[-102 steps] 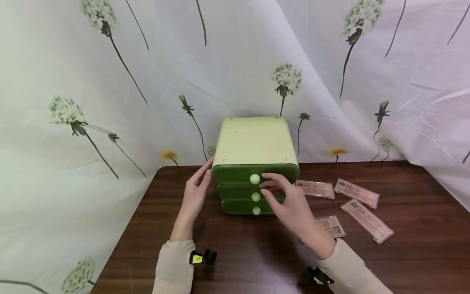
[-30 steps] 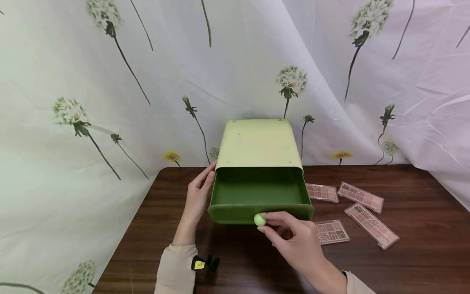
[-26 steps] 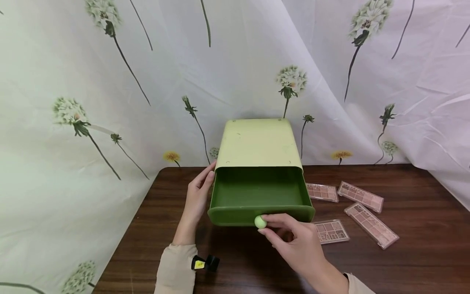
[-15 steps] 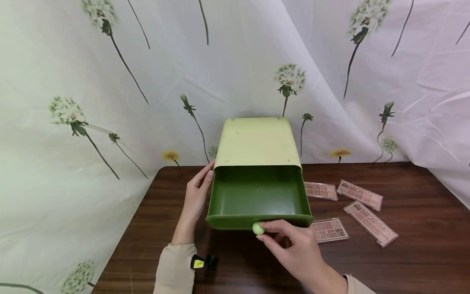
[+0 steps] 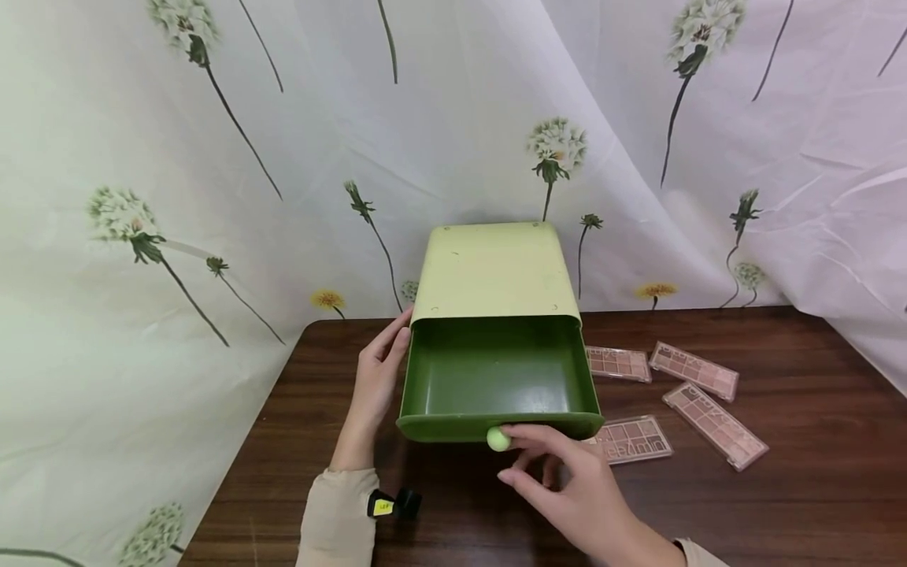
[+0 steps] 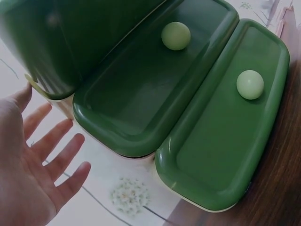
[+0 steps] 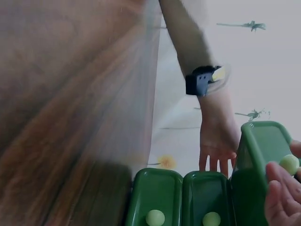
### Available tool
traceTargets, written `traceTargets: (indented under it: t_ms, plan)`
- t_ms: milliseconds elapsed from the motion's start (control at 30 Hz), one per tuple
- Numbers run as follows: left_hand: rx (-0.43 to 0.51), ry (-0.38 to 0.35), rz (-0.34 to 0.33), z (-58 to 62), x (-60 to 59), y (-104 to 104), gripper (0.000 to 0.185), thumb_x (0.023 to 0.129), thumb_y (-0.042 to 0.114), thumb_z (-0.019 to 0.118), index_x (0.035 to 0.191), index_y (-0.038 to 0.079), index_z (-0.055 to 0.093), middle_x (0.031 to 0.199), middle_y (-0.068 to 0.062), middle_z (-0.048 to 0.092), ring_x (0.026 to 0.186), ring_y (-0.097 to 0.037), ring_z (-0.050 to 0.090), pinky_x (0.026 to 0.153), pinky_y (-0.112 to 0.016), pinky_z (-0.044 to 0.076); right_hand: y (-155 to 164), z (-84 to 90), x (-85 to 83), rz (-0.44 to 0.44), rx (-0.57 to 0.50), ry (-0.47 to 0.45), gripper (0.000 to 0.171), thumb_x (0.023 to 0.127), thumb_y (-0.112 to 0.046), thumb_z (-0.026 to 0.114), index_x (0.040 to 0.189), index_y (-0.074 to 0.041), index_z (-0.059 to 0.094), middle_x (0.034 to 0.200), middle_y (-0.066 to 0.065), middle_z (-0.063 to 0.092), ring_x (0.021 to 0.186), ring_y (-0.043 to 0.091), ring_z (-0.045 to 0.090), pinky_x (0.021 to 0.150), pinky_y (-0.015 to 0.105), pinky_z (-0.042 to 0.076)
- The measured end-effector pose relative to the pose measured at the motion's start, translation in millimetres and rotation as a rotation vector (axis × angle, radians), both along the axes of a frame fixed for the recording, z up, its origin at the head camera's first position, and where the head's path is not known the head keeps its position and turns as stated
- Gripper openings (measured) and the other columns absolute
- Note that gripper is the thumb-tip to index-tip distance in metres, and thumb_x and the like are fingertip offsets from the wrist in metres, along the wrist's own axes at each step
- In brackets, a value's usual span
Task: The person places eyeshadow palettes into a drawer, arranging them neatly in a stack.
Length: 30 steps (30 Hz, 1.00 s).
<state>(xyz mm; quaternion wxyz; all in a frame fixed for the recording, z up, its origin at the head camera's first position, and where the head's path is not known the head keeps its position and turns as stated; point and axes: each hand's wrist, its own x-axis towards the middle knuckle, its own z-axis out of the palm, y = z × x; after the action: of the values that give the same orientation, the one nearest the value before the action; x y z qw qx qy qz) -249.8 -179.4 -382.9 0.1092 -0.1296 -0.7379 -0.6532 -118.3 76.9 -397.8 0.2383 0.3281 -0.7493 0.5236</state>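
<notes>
A small cabinet with a pale green shell and dark green drawers stands on the table. Its top drawer is pulled far out, and I see nothing inside. My left hand rests against the cabinet's left side, fingers extended. In front of the drawer is my right hand; its index fingertip touches the round light green knob, while the thumb is apart below it. In the left wrist view, the two lower drawers are closed, each with a round knob.
Several eyeshadow palettes in clear cases, one of them the nearest palette, lie to the right of the cabinet on the dark wooden table. A white cloth with a dandelion print hangs behind.
The top drawer was closed at first; my right hand pinched its knob and drew it out towards me. Now the thumb has come off the knob. The left hand has stayed at the cabinet's side.
</notes>
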Motion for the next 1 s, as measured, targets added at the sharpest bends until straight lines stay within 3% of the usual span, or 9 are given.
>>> traceTargets:
  t_ms: [67,167,400,500,767,867,1000]
  plan:
    - [0.001,0.003,0.000,0.0,-0.1,-0.5,0.040,0.105,0.028,0.052,0.144,0.018,0.054,0.144,0.005,0.052,0.135,-0.009,0.043,0.109,-0.038,0.035,4.7,0.7,4.3,0.026,0.022,-0.056,0.052,0.082,-0.003,0.080,0.129,-0.015,0.063,0.102,-0.004,0.071,0.086,0.010,0.066,0.063,0.020,0.049]
    - [0.003,0.009,0.001,0.2,-0.1,-0.7,0.040,0.105,0.027,0.052,0.144,0.018,0.054,0.144,0.005,0.052,0.135,-0.009,0.043,0.109,-0.038,0.035,13.9,-0.7,7.5,0.040,0.053,-0.055,0.054,0.082,-0.003,0.080,0.131,-0.014,0.061,0.110,-0.003,0.070,0.094,0.011,0.065,0.070,0.023,0.050]
    - [0.001,-0.010,-0.004,0.1,1.0,-1.3,0.041,0.105,0.028,0.052,0.145,0.018,0.054,0.145,0.004,0.051,0.136,-0.011,0.042,0.110,-0.040,0.034,39.3,-7.3,6.9,0.099,-0.020,0.216,0.032,0.090,-0.012,0.075,0.118,0.001,0.066,0.110,0.009,0.070,0.097,0.013,0.065,0.081,0.018,0.049]
    - [0.000,-0.016,-0.003,-0.4,1.8,-0.9,0.041,0.105,0.029,0.052,0.145,0.018,0.054,0.145,0.004,0.051,0.135,-0.011,0.042,0.109,-0.040,0.035,52.8,-7.3,7.5,0.069,-0.029,0.271,0.028,0.093,-0.016,0.072,0.111,0.005,0.068,0.106,0.011,0.071,0.099,0.011,0.065,0.085,0.016,0.048]
    - [0.010,-0.012,-0.006,-0.7,2.2,1.3,0.041,0.105,0.028,0.053,0.144,0.017,0.055,0.145,0.003,0.052,0.135,-0.011,0.043,0.109,-0.039,0.034,107.4,-25.1,2.3,-0.130,0.103,0.197,0.031,0.088,-0.021,0.077,0.110,0.000,0.071,0.105,0.010,0.071,0.101,0.009,0.065,0.088,0.015,0.046]
    - [0.011,-0.003,0.004,-0.6,1.2,1.0,0.041,0.104,0.028,0.053,0.143,0.016,0.056,0.144,0.002,0.053,0.135,-0.012,0.043,0.110,-0.039,0.034,124.5,-28.3,-2.3,-0.197,0.195,0.158,0.032,0.081,-0.015,0.083,0.110,-0.006,0.071,0.105,0.005,0.071,0.103,0.004,0.063,0.089,0.013,0.044]
    - [0.014,0.000,0.008,-2.3,0.2,1.3,0.041,0.104,0.027,0.054,0.143,0.015,0.055,0.145,0.001,0.053,0.136,-0.013,0.042,0.110,-0.040,0.033,142.6,-33.8,-10.1,-0.256,0.294,0.087,0.050,0.065,0.004,0.086,0.111,-0.011,0.072,0.106,-0.002,0.071,0.099,0.001,0.062,0.084,0.012,0.045]
